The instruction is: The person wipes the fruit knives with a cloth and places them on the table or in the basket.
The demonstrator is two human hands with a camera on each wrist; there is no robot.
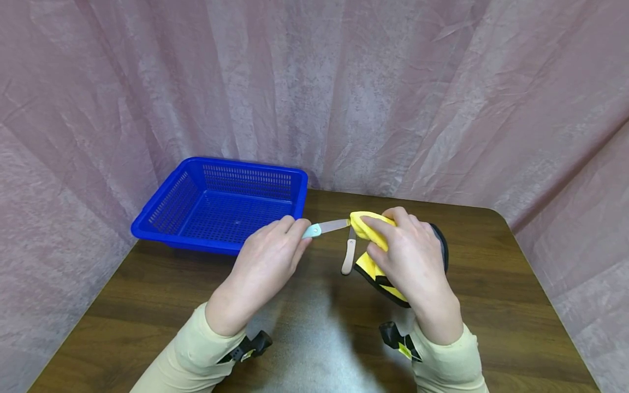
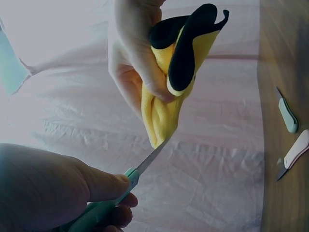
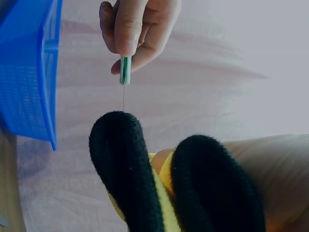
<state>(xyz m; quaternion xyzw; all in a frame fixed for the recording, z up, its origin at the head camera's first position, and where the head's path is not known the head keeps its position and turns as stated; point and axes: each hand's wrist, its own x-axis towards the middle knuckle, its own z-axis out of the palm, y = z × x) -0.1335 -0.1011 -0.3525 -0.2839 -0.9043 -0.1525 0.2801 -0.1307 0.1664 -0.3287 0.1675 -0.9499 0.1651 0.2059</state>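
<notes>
My left hand (image 1: 269, 257) grips the mint-green handle of an unfolded folding knife (image 1: 333, 226), its blade pointing right. With my right hand (image 1: 414, 255) I pinch a yellow cloth (image 1: 362, 222) with black edging around the blade's tip. The tip itself is hidden in the cloth's fold. In the left wrist view the cloth (image 2: 161, 113) hangs bunched between thumb and fingers, its dark edge folded over. A pale-handled folding knife (image 1: 349, 255) lies on the table below the blade. Near it, in the left wrist view, lies another knife with a green handle (image 2: 288, 116).
A blue plastic basket (image 1: 245, 164) with slotted sides stands at the back left, close to my left hand. Pink curtains (image 1: 334, 98) hang behind the brown wooden table (image 1: 511, 305) and along its sides. A dark camera is strapped to each wrist.
</notes>
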